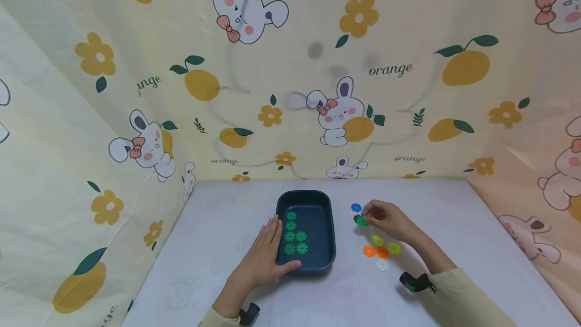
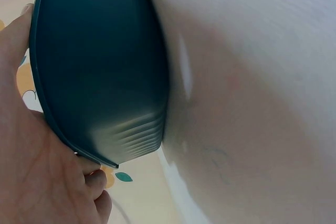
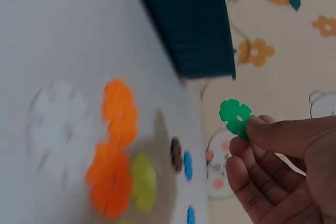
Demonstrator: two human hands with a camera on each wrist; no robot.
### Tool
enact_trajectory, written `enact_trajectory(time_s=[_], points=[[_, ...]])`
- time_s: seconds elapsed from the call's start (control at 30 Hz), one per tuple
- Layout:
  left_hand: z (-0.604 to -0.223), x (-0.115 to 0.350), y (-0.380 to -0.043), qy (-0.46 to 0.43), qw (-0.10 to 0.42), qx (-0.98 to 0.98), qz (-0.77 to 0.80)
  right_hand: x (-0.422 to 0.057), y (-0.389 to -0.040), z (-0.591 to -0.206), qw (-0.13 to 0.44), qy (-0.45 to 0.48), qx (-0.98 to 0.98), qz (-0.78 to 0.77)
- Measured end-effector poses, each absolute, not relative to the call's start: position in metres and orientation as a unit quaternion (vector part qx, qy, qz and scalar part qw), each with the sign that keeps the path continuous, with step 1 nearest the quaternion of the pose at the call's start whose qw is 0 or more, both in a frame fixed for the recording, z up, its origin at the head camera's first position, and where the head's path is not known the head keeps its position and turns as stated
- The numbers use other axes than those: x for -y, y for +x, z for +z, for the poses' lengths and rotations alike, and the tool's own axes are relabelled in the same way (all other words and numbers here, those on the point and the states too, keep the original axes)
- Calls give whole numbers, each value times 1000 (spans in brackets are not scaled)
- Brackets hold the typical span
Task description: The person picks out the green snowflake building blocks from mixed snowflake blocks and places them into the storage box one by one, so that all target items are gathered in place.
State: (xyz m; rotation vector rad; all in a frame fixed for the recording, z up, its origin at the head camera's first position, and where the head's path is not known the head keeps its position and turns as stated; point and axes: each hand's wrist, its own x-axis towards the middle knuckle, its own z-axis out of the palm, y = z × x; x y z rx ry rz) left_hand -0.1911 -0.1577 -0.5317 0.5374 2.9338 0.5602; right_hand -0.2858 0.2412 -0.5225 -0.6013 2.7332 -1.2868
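Observation:
A dark blue tray (image 1: 321, 236) stands on the table with several green flower-shaped pieces (image 1: 290, 236) on the left of its floor. My left hand (image 1: 260, 256) rests along its left rim, fingers stretched out and thumb across the near corner. In the left wrist view this hand (image 2: 39, 150) lies against the rim of the tray (image 2: 100, 61). Right of the tray, my right hand (image 1: 386, 220) pinches a green flower-shaped piece (image 3: 234, 115) between thumb and fingers. In the head view that green piece partly covers a brown piece; the right wrist view shows the brown piece (image 3: 176, 155) lower down, on the table.
Loose flower pieces lie right of the tray: blue (image 1: 356, 207), yellow (image 1: 394, 248), orange (image 1: 369, 251) and white (image 1: 383, 265). Two orange ones touch or overlap. A printed cloth (image 1: 299, 54) hangs behind the white table (image 1: 218, 216).

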Motion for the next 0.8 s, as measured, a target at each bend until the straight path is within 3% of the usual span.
enact_trajectory(time_s=[0.8], points=[[-529,157,-190,180,53,-964,187,-132,-325,-499,94,-343,-835,-421]])
